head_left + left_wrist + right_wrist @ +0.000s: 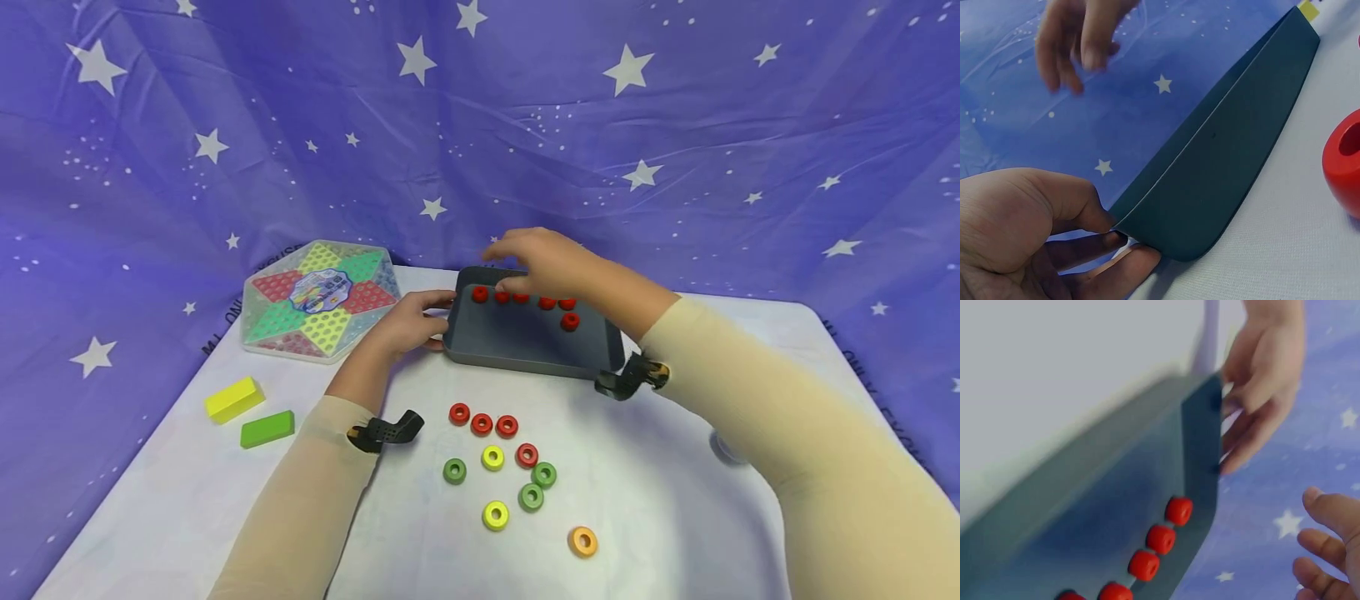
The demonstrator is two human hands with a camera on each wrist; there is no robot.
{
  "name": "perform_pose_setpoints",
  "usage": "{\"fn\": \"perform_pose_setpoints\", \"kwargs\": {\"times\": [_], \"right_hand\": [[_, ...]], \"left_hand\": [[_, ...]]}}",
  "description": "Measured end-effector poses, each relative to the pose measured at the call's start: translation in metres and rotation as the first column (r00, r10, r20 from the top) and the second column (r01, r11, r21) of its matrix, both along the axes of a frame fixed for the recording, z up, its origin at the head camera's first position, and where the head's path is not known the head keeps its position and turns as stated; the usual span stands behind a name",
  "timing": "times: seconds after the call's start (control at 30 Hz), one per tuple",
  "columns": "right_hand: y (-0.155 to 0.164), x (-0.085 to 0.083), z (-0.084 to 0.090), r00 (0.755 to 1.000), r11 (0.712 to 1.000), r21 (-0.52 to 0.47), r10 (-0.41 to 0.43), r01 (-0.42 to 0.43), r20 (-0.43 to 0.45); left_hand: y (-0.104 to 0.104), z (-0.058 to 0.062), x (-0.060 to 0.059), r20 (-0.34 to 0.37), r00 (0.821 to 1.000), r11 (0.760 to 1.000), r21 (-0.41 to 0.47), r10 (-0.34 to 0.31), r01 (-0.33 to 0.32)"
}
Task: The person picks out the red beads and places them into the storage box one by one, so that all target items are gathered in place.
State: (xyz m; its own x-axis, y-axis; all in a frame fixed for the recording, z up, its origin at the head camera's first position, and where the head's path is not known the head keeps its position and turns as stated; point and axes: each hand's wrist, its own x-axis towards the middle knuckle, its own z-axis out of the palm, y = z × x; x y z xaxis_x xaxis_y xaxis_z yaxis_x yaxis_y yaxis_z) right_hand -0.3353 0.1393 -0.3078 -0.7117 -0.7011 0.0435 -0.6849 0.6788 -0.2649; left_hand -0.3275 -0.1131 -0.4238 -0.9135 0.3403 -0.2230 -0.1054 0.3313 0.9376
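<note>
A dark grey tray (525,346) stands at the back of the table with several red rings (570,322) inside, most of them lined up along its far side. My left hand (408,323) holds the tray's left end, thumb and fingertips against the wall and rim, as the left wrist view shows. Over the tray's far side hovers my right hand (551,260), its fingers loosely bent and apart. In the right wrist view nothing shows between the right hand's thumb and fingers (1321,547).
Nearer the front lie several red rings (507,427), three green rings (531,497), two yellow rings (496,515) and an orange ring (582,542). To the left are a hexagonal board-game case (321,292), a yellow block (235,400) and a green block (267,428).
</note>
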Motion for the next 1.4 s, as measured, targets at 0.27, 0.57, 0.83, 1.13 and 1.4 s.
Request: {"fn": "perform_pose_setpoints", "kwargs": {"times": [0.27, 0.57, 0.83, 1.13, 1.4], "right_hand": [[0.027, 0.067, -0.025, 0.993, 0.990, -0.120, 0.089, -0.080, 0.076], [0.039, 0.129, -0.078, 0.975, 0.990, -0.135, 0.069, -0.041, 0.210], [0.032, 0.159, -0.105, 0.985, 0.994, -0.106, -0.003, 0.021, 0.170], [0.026, 0.168, -0.108, 0.991, 0.994, -0.069, -0.079, 0.087, 0.111], [0.027, 0.169, -0.103, 0.990, 0.995, -0.026, -0.096, 0.099, 0.106]], "left_hand": [[-0.003, 0.000, 0.003, 0.003, 1.000, 1.000, 0.007, 0.009, -0.010], [-0.006, -0.003, -0.001, 0.011, 1.000, 1.000, 0.018, 0.008, -0.008], [-0.003, 0.004, 0.000, 0.034, 0.999, 1.000, 0.005, 0.004, -0.004], [0.004, 0.023, 0.015, 0.019, 1.000, 1.000, -0.017, -0.016, 0.017], [0.006, 0.023, 0.016, 0.019, 1.000, 1.000, -0.019, -0.024, 0.024]]}}
